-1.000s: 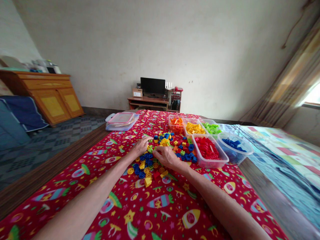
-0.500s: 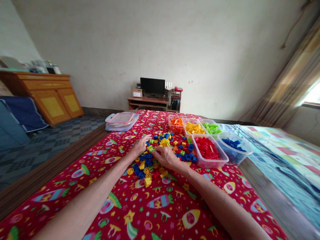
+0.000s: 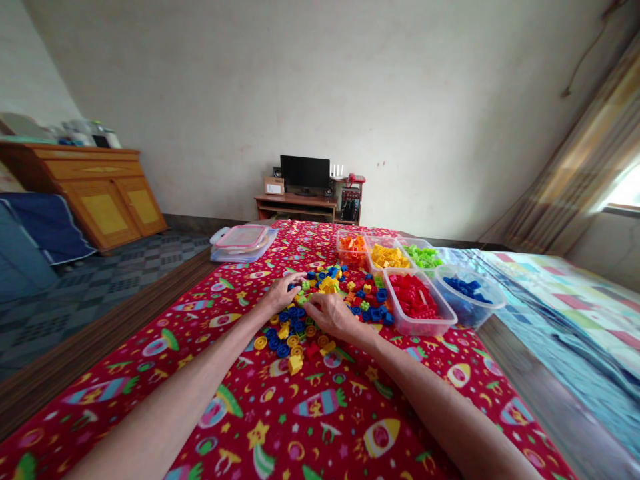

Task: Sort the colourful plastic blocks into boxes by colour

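A pile of small plastic blocks (image 3: 327, 293) in blue, yellow, green and red lies on a red patterned tablecloth (image 3: 310, 413). My left hand (image 3: 281, 292) rests at the pile's left edge, fingers curled toward a green block. My right hand (image 3: 333, 315) lies palm down on the middle of the pile, fingers bent over blue and yellow pieces; what it grips, if anything, is hidden. To the right stand a red block tub (image 3: 417, 301) and a round blue block tub (image 3: 467, 293). Behind them are orange (image 3: 353, 245), yellow (image 3: 389, 256) and green (image 3: 424, 256) block tubs.
A stack of lidded clear containers (image 3: 243, 241) sits at the table's far left. A bed with a patterned cover (image 3: 560, 293) runs along the right. A wooden cabinet (image 3: 107, 193) stands at left, and a low desk with a monitor (image 3: 305, 175) is by the far wall.
My left hand's fingers lifted and spread half a second ago, then curled back down at the pile's left edge. My right hand has barely shifted.
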Demonstrator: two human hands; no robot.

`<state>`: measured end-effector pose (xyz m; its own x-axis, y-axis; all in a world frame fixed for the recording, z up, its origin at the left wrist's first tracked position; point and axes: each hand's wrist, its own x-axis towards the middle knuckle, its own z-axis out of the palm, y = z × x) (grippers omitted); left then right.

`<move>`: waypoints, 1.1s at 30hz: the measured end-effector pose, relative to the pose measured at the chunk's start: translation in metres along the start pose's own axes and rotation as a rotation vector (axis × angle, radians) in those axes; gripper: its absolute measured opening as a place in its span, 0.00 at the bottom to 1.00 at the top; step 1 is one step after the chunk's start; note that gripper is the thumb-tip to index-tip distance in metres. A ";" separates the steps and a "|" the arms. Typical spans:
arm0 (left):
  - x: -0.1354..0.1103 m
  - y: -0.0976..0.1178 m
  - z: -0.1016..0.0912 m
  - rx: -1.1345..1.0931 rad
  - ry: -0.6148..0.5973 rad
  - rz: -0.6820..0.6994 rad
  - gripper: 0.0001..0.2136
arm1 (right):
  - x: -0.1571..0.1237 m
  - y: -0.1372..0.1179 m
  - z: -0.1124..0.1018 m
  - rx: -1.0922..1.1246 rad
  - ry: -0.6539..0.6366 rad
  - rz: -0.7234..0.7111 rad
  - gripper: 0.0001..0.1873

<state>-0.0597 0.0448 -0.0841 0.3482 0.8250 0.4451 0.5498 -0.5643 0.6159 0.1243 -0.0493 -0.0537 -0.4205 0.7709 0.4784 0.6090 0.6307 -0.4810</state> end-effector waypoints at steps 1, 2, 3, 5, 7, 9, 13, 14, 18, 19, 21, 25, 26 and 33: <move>0.000 0.001 -0.001 -0.008 -0.006 -0.007 0.22 | 0.000 0.000 0.000 0.001 0.000 0.001 0.16; 0.000 0.003 -0.002 -0.013 -0.013 -0.016 0.22 | 0.000 0.001 0.001 0.002 0.001 0.001 0.16; 0.000 0.004 -0.002 -0.016 -0.017 -0.027 0.22 | 0.000 0.001 0.001 0.004 0.002 -0.002 0.16; -0.001 0.007 -0.003 -0.020 -0.021 -0.047 0.22 | 0.000 0.001 0.002 0.005 0.003 -0.012 0.16; -0.001 0.009 -0.004 -0.022 -0.027 -0.057 0.22 | 0.000 0.001 0.002 -0.002 0.001 -0.018 0.15; 0.000 0.011 -0.005 -0.020 -0.052 -0.054 0.22 | 0.000 0.001 0.002 -0.011 -0.003 -0.014 0.14; -0.001 0.013 -0.006 0.012 -0.111 -0.048 0.20 | 0.000 0.001 0.003 -0.004 0.000 -0.008 0.15; -0.001 0.013 -0.006 0.021 -0.113 -0.050 0.20 | 0.000 0.001 0.003 0.000 0.001 -0.008 0.15; -0.001 0.014 -0.006 0.052 -0.100 -0.041 0.19 | 0.000 0.001 0.003 0.000 -0.001 -0.006 0.15; -0.002 0.014 -0.006 0.061 -0.096 -0.036 0.19 | 0.000 0.001 0.003 -0.002 -0.002 -0.006 0.15; -0.002 0.015 -0.006 0.078 -0.095 -0.026 0.18 | 0.000 0.001 0.003 -0.003 -0.002 -0.002 0.15; -0.001 0.014 -0.004 0.109 -0.090 0.001 0.18 | 0.000 0.000 0.002 0.037 0.000 0.009 0.14; -0.001 0.014 -0.004 0.119 -0.085 0.005 0.18 | 0.001 0.000 0.001 0.068 -0.002 0.017 0.14; -0.001 0.015 -0.003 0.151 -0.073 0.015 0.20 | 0.012 0.001 -0.023 0.817 -0.020 0.523 0.16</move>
<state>-0.0543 0.0353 -0.0732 0.4086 0.8195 0.4018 0.6500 -0.5703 0.5023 0.1356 -0.0410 -0.0314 -0.2457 0.9680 0.0502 0.0701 0.0694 -0.9951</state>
